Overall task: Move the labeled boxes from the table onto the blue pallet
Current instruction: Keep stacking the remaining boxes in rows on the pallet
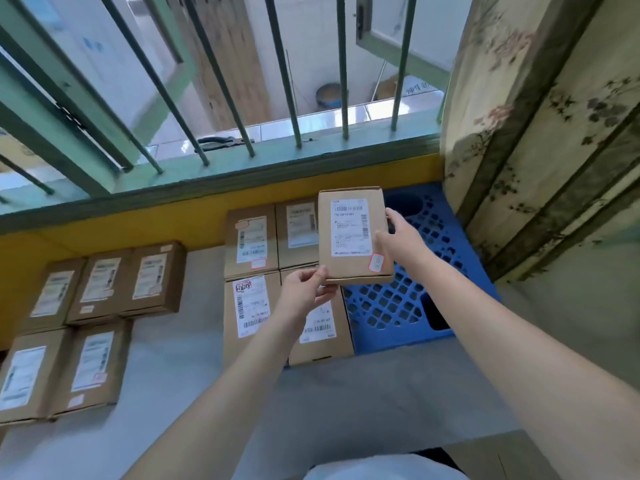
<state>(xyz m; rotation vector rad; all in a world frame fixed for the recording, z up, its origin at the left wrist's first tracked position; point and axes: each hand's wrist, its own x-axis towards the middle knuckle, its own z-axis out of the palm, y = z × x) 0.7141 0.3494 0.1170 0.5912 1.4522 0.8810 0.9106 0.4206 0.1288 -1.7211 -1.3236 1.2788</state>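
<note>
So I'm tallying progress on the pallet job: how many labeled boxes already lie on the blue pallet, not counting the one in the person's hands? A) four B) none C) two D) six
A: four boxes lie two by two on the left part of the blue pallet, while the left hand and right hand hold a fifth box above it.

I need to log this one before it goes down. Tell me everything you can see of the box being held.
The held box is a flat brown cardboard carton, closed. Its top bears a white shipping label with barcodes and a small red-edged sticker at one corner. It hangs above the blue pallet, touching no other box. The left hand pinches its near left corner; the right hand grips its right edge.
</note>
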